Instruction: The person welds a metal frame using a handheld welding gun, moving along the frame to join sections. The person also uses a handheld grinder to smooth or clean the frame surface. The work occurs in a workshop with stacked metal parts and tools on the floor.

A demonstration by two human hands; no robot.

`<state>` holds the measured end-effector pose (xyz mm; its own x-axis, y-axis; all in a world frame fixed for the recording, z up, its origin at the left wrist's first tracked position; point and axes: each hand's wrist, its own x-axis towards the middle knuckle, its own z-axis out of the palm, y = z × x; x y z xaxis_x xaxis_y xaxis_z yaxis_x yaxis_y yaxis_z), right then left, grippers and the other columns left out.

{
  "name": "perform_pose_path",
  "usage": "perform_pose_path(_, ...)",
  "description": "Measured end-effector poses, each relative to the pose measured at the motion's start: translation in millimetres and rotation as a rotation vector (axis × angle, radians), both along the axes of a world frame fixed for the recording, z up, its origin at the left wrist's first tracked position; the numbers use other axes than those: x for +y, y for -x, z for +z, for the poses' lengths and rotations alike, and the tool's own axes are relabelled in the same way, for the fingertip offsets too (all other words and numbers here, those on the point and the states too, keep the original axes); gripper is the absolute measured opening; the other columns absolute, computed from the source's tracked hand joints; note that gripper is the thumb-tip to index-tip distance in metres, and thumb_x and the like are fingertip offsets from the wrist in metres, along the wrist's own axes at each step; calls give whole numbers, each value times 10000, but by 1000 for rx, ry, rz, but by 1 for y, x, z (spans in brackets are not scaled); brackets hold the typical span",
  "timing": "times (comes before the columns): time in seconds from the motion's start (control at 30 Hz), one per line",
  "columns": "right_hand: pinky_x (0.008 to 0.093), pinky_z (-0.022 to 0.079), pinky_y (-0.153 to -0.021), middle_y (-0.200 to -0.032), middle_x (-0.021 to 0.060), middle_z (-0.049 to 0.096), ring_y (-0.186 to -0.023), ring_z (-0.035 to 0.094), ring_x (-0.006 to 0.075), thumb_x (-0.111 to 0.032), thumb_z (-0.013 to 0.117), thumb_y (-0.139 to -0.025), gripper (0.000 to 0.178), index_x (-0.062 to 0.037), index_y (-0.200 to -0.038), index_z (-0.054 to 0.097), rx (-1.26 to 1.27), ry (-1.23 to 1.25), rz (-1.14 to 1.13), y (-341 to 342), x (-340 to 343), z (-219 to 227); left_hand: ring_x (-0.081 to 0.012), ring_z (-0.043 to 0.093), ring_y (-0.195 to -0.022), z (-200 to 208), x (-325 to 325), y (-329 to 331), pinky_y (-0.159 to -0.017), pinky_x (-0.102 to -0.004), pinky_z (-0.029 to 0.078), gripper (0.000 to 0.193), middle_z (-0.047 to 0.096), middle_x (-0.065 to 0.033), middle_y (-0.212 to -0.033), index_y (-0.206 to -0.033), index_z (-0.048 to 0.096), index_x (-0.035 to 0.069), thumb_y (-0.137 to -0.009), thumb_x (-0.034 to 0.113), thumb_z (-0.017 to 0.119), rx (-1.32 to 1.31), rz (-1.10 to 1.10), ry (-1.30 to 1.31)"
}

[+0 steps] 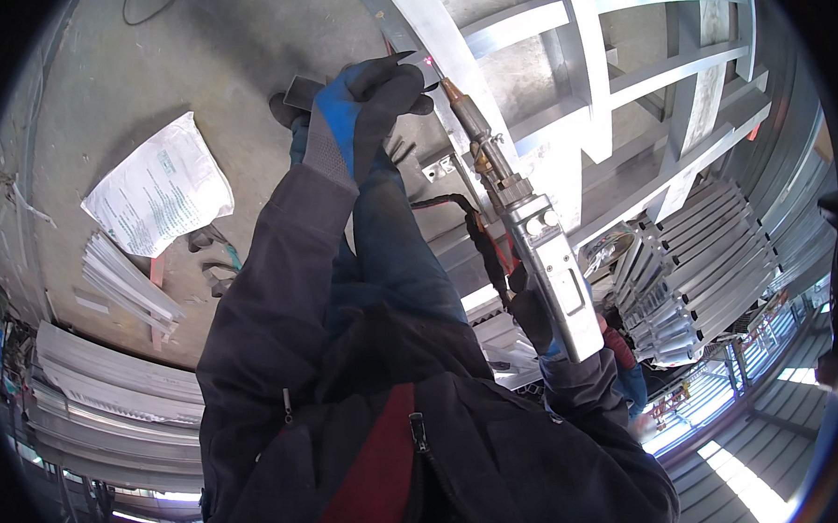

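While the right hand [531, 319] grips the torch [515, 193], the left hand [375, 101] curls by the frame [590, 82], its hold unclear.

Right grip [532, 315] holds torch [560, 284] — nozzle [467, 109] near silver frame [591, 77].

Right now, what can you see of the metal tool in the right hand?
The metal tool has a boxy silvery body with two pale round knobs and a rectangular panel. A stepped metal barrel narrows to a coppery nozzle, slanting up and left. A reddish glow shows just beyond the nozzle, near a metal beam; whether nozzle and beam touch is unclear. The gloved right hand holds the body, partly hidden behind it.
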<state>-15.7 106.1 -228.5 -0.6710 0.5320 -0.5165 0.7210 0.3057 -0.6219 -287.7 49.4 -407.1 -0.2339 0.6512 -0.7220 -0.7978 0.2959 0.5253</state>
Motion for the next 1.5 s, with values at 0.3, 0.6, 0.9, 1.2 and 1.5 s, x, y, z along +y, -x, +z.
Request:
perform_pose_path(0.3, 363, 544, -635, -807, 95, 661, -723, 681, 282, -37, 720, -708, 252, -46, -959, 698, -63, 182, -301, 19, 2, 10, -235, 735, -978, -6, -5, -2, -895, -320, 582, 420, 734, -171, -1089, -1243, 639, -107, -924, 142, 753, -14, 37, -42)
perform_pose_path(0.6, 350, 556, -662, -846, 98, 685, -745, 699, 277, 11, 650, -743, 281, -34, -1013, 711, -45, -96, 52, 35, 9, 2, -140, 683, -958, -17, -9, -8, -862, -265, 531, 328, 741, -84, -1062, -1203, 707, -36, -961, 185, 722, 91, 21, -21)
perform_pose_path(0.9, 404, 560, -919, -1264, 188, 596, -1111, 649, 315, -155, 513, -996, 428, -8, -1398, 489, -259, 195, -32, 4, 0, -5, -122, 670, -975, -12, -9, -8, -869, -257, 520, 333, 739, -54, -1075, -1214, 713, -13, -960, 201, 729, 122, 7, 1)
perform_pose_path(1.2, 469, 539, -975, -1322, 197, 580, -1172, 626, 344, -276, 524, -1038, 464, -23, -1427, 506, -411, 152, 136, -15, -5, -4, -132, 673, -1002, -17, -10, -11, -900, -266, 526, 316, 739, -61, -1102, -1228, 709, -12, -962, 160, 723, 104, 57, 19)
perform_pose_path(1.5, 386, 569, -674, -886, 127, 697, -771, 704, 318, -36, 693, -747, 378, -29, -1124, 715, -128, -123, 133, -16, -11, -21, -125, 666, -1032, -24, -11, -13, -927, -269, 520, 354, 739, -62, -1146, -1273, 700, 9, -968, 185, 733, 103, 40, -9)
